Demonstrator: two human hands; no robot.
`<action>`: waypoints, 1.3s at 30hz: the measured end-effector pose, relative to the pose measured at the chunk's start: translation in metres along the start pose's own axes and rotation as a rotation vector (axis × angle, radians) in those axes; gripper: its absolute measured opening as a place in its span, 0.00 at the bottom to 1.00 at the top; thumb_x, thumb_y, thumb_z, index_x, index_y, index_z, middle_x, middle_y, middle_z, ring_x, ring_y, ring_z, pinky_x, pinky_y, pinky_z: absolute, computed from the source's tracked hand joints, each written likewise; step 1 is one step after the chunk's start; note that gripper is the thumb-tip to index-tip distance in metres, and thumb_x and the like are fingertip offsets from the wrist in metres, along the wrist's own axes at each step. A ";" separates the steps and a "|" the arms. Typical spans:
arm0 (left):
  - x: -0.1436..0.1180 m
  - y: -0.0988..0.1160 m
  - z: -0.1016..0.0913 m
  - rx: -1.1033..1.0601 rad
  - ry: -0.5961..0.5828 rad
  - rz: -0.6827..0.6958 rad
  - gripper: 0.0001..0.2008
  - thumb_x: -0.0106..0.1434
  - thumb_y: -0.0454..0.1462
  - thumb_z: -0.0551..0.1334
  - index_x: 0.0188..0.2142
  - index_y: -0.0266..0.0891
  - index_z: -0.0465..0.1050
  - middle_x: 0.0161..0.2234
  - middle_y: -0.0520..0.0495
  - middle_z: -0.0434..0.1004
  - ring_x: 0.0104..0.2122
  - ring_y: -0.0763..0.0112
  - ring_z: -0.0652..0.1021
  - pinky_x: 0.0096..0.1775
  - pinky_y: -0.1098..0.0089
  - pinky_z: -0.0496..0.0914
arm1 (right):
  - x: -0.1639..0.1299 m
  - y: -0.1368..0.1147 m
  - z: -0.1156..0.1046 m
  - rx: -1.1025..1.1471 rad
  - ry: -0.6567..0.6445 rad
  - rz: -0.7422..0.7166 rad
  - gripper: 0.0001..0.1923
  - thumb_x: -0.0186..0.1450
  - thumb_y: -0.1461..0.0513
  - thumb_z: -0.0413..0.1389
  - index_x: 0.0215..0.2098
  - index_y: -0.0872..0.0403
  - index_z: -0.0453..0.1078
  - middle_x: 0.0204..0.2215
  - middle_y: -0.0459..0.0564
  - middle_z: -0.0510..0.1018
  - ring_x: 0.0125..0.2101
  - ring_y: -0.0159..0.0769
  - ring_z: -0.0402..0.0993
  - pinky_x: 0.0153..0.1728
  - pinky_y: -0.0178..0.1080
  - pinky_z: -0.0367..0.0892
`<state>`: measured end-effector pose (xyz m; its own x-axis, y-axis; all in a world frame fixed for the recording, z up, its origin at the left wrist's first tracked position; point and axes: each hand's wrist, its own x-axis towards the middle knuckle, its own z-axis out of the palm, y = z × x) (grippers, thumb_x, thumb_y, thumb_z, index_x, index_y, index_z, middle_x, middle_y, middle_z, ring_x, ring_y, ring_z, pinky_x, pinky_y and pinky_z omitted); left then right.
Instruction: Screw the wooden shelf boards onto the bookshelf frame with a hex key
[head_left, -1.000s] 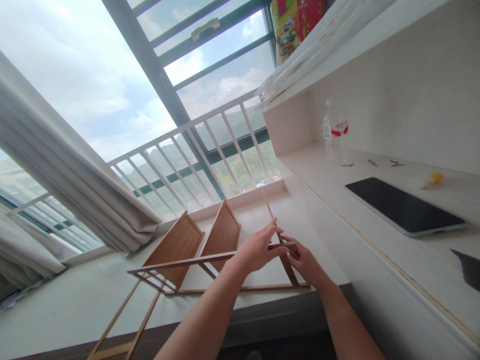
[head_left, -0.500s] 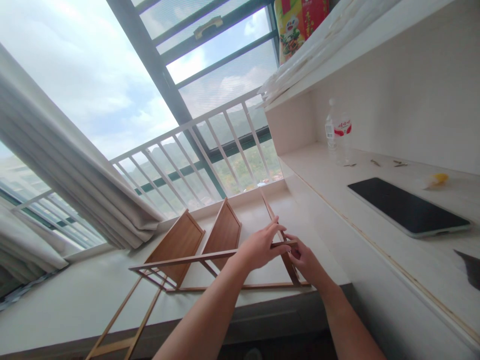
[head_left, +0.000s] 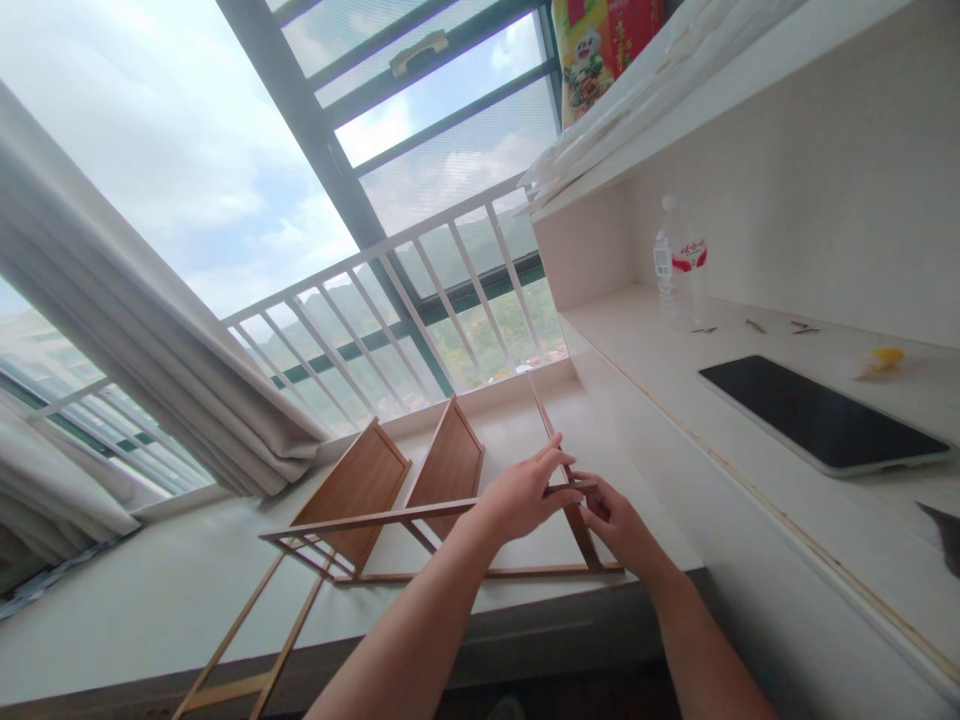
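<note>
Nothing shifts at five o'clock: left hand (head_left: 525,492) and right hand (head_left: 613,520), half-curled, still grip the slim brown wooden frame (head_left: 444,478); work seemingly holds steady

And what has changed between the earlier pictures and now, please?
Very little: the view shifted slightly, so most things appear a bit further right. The end panel showed more of its face half a second ago; now it looks thinner. Nothing was visibly gripped or released: the left hand and right hand remain at the wooden frame. Bottle and phone stayed put.
</note>
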<state>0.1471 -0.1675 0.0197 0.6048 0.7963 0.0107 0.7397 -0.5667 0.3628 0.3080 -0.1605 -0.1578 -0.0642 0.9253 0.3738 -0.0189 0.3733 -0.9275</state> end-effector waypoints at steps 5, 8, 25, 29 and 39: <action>0.001 -0.004 0.001 -0.014 0.011 0.039 0.22 0.67 0.47 0.61 0.58 0.47 0.68 0.70 0.41 0.55 0.52 0.56 0.79 0.56 0.61 0.71 | -0.002 -0.010 -0.007 -0.049 -0.019 -0.035 0.20 0.66 0.55 0.55 0.54 0.54 0.71 0.23 0.41 0.66 0.23 0.31 0.58 0.26 0.34 0.57; 0.001 -0.007 0.002 -0.017 0.030 0.054 0.22 0.66 0.49 0.62 0.58 0.48 0.69 0.70 0.42 0.56 0.55 0.54 0.77 0.57 0.59 0.70 | -0.002 -0.016 -0.007 -0.053 -0.011 -0.023 0.19 0.67 0.53 0.54 0.52 0.54 0.72 0.27 0.44 0.71 0.25 0.32 0.61 0.28 0.35 0.60; -0.001 -0.015 0.009 0.038 0.116 0.198 0.23 0.65 0.53 0.61 0.52 0.44 0.74 0.67 0.40 0.63 0.67 0.57 0.62 0.65 0.60 0.61 | -0.031 -0.069 0.005 -0.145 0.392 -0.073 0.12 0.74 0.52 0.46 0.44 0.51 0.62 0.28 0.45 0.69 0.29 0.35 0.66 0.35 0.37 0.65; -0.002 -0.016 0.012 0.072 0.142 0.188 0.24 0.65 0.54 0.61 0.53 0.45 0.74 0.67 0.40 0.62 0.66 0.58 0.65 0.64 0.59 0.63 | -0.042 -0.094 0.003 -0.337 0.308 -0.192 0.10 0.73 0.54 0.49 0.41 0.51 0.67 0.32 0.48 0.74 0.34 0.37 0.71 0.38 0.37 0.67; -0.003 -0.017 0.012 0.093 0.162 0.185 0.22 0.65 0.54 0.61 0.53 0.47 0.75 0.66 0.43 0.65 0.62 0.54 0.71 0.61 0.58 0.66 | -0.058 -0.117 0.008 -0.587 0.373 -0.140 0.10 0.72 0.56 0.52 0.39 0.52 0.72 0.26 0.44 0.76 0.25 0.32 0.70 0.32 0.33 0.65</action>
<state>0.1362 -0.1631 0.0020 0.6825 0.6967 0.2209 0.6496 -0.7168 0.2536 0.3058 -0.2588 -0.0713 0.2474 0.7879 0.5639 0.5453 0.3679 -0.7532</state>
